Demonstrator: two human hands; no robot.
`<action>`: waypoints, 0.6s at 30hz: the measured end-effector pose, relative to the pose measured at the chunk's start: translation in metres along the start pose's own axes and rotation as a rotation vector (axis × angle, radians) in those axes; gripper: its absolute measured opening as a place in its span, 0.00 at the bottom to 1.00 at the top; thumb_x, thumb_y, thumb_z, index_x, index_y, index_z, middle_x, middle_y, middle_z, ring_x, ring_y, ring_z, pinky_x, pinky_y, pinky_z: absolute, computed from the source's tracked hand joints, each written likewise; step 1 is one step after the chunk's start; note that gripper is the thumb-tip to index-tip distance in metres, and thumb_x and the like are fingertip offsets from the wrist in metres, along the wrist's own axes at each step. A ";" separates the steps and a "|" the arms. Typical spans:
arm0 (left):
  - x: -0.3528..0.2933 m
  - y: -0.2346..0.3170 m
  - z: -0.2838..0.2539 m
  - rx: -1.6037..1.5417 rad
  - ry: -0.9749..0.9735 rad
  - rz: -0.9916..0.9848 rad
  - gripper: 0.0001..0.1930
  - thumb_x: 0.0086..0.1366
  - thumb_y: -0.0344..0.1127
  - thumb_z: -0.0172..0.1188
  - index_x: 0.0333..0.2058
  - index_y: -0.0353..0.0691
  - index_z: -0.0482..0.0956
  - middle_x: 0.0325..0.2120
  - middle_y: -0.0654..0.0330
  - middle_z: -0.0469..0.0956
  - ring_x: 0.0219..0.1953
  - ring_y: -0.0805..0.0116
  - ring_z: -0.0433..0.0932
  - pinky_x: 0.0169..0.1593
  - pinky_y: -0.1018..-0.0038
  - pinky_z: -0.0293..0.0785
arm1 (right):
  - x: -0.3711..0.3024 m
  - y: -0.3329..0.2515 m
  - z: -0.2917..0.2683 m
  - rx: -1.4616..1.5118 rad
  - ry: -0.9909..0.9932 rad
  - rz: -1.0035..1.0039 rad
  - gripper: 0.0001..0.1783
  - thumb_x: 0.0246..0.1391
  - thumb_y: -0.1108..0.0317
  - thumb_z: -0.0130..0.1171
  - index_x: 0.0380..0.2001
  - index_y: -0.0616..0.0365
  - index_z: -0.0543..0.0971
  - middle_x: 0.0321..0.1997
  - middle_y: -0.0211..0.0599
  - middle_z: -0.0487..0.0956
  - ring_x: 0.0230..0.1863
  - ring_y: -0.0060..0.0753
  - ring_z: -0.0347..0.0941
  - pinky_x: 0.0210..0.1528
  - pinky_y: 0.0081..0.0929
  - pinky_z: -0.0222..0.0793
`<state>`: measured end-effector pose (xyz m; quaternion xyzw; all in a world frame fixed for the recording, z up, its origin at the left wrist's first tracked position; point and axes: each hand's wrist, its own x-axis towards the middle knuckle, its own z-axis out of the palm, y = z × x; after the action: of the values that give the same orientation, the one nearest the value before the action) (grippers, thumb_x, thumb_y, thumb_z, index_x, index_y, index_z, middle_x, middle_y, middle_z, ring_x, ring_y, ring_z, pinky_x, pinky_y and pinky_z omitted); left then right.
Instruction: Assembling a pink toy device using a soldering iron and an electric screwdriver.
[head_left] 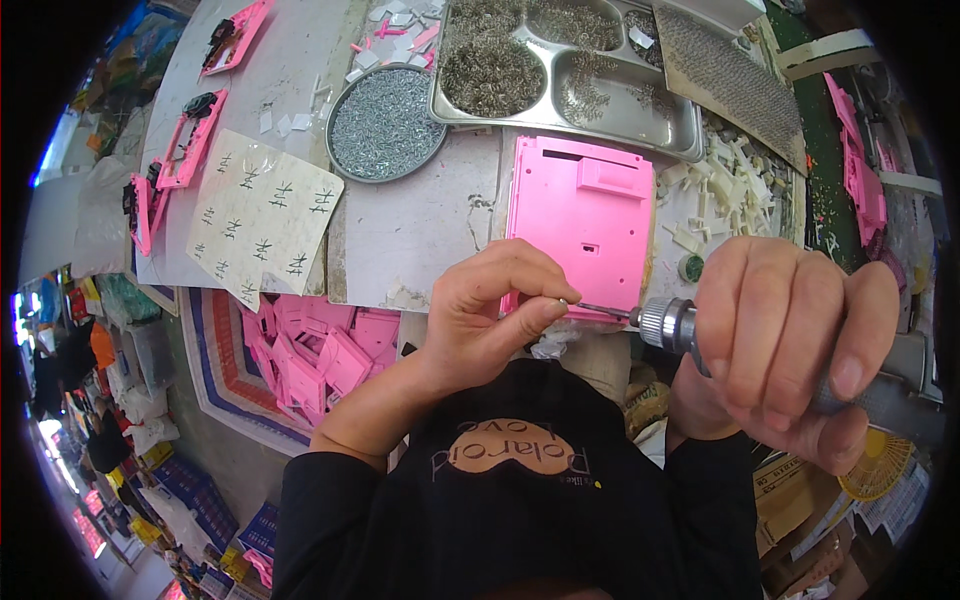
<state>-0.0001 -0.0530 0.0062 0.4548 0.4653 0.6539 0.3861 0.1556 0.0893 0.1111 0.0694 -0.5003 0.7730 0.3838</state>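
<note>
My right hand (790, 340) is wrapped round a grey power screwdriver (668, 325), whose thin bit points left. At the tip of the bit, my left hand (500, 305) pinches a small metal screw (563, 301) between thumb and forefinger. Just beyond both hands, a pink plastic panel (580, 225) lies flat on the worktable (420, 235). It has a raised rectangular block near its far edge and a small slot in the middle. The bit passes over the panel's near edge; whether it touches the panel cannot be told.
A round dish of screws (387, 125) and a steel compartment tray (570, 118) of springs stand at the back. White plastic parts (735, 185) lie right of the panel. A marked card (262, 215) lies left. Pink housings (320, 350) fill a striped bag below the table edge.
</note>
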 end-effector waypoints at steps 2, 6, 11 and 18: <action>0.001 0.000 -0.001 0.013 -0.017 -0.008 0.04 0.63 0.24 0.66 0.37 0.36 0.85 0.33 0.60 0.83 0.34 0.71 0.77 0.39 0.75 0.71 | 0.001 0.002 0.002 -0.006 0.019 0.010 0.15 0.57 0.59 0.70 0.38 0.47 0.72 0.20 0.18 0.77 0.17 0.14 0.72 0.24 0.16 0.66; 0.002 0.000 -0.002 0.045 -0.010 0.013 0.03 0.63 0.25 0.67 0.36 0.37 0.84 0.33 0.61 0.82 0.33 0.72 0.77 0.38 0.75 0.71 | 0.002 0.006 0.004 -0.026 0.036 0.013 0.15 0.57 0.59 0.69 0.38 0.47 0.71 0.20 0.18 0.77 0.17 0.14 0.72 0.24 0.16 0.65; 0.006 -0.001 -0.002 0.322 -0.036 0.251 0.06 0.60 0.21 0.67 0.36 0.33 0.82 0.34 0.55 0.79 0.34 0.64 0.75 0.39 0.73 0.70 | 0.003 0.007 0.001 -0.072 0.057 0.039 0.14 0.59 0.58 0.66 0.39 0.46 0.71 0.19 0.17 0.75 0.17 0.14 0.70 0.25 0.17 0.65; 0.042 0.002 -0.001 0.452 -0.142 0.328 0.10 0.55 0.21 0.68 0.36 0.37 0.82 0.39 0.54 0.82 0.40 0.55 0.81 0.47 0.64 0.76 | -0.018 -0.016 -0.019 -0.253 0.102 0.076 0.15 0.59 0.56 0.63 0.41 0.48 0.70 0.18 0.16 0.72 0.17 0.16 0.66 0.26 0.20 0.64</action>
<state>-0.0132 -0.0150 0.0178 0.6431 0.4913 0.5539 0.1955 0.1839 0.0981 0.1042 -0.0378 -0.5759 0.7202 0.3850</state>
